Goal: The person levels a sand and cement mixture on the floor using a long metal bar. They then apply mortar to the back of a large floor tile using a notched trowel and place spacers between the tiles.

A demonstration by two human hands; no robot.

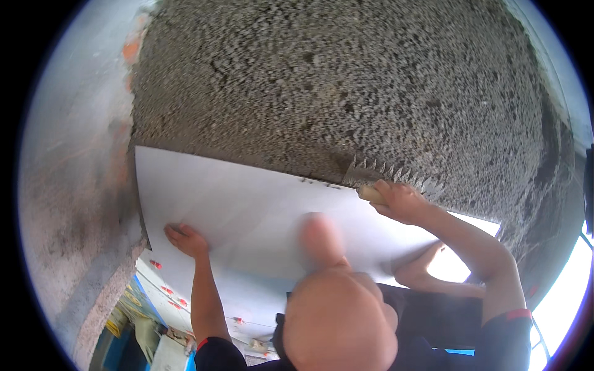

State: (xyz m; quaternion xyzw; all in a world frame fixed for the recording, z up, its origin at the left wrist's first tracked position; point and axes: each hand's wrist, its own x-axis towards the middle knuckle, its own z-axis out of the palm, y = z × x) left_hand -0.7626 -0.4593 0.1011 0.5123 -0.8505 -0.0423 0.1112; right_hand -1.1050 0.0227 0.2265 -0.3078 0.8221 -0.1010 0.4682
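Note:
A large, glossy white tile (247, 204) lies against a wall face covered with rough grey mortar (334, 74). Near the tile's left edge, my left hand (187, 240) rests with its fingers spread on the white surface. My right hand (402, 201) grips the pale handle of a notched trowel (366, 175), its toothed blade on the mortar along the tile's upper edge. Small dark mortar smears mark that edge beside the trowel. A blurred pinkish shape lies over the tile's middle; whether it is a hand, I cannot tell.
Bare plaster (68, 161) with exposed reddish patches borders the mortar at left. Red tile-levelling wedges (182, 302) dot the white surface lower left, near stacked clutter. A large rounded bare shape (340, 318) fills the lower middle; a bent bare limb (427, 275) shows to its right.

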